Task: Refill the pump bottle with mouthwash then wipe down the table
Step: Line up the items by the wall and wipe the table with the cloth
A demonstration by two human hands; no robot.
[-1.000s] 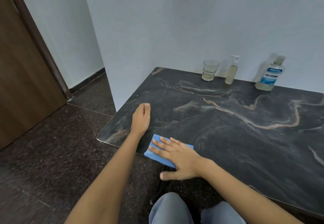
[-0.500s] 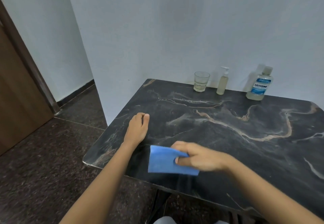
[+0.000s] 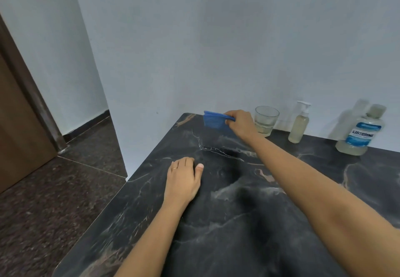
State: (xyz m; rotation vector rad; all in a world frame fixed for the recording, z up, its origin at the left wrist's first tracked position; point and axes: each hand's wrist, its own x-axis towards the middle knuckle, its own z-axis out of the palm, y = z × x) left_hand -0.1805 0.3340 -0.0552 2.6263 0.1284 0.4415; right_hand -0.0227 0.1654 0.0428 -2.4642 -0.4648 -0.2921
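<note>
- One view on record, the head camera, looking down on a dark veined table (image 3: 238, 222) set against a pale wall (image 3: 216, 38).
- Right hand (image 3: 240, 124): reached out to the far left corner of the table, clenched around a blue cloth (image 3: 214, 120). The cloth sticks out to the left of the fist, just above the table top at that corner; whether it touches the surface cannot be told.
- Left hand (image 3: 184, 179): resting on the table near its left edge, well apart from the right hand. Fingers curled under, thumb lying alongside, grasping nothing. A thin ring (image 3: 175, 168) shows on one finger.
- Pump bottle (image 3: 299, 125): upright at the far edge of the table, against the wall, white pump head on, pale liquid inside. It stands between the glass and the mouthwash bottle, touching neither.
- Glass (image 3: 266, 120): upright at the far edge, just beside the right hand, partly hidden by it, a little pale liquid at its bottom.
- Mouthwash bottle (image 3: 359, 133): upright at the far edge toward the right, cap on, blue label reading LISTERINE, liquid low in its base.
- Surroundings: a dark speckled floor (image 3: 54, 201) to the left of the table, and a brown door (image 3: 17, 125) at the left border.
</note>
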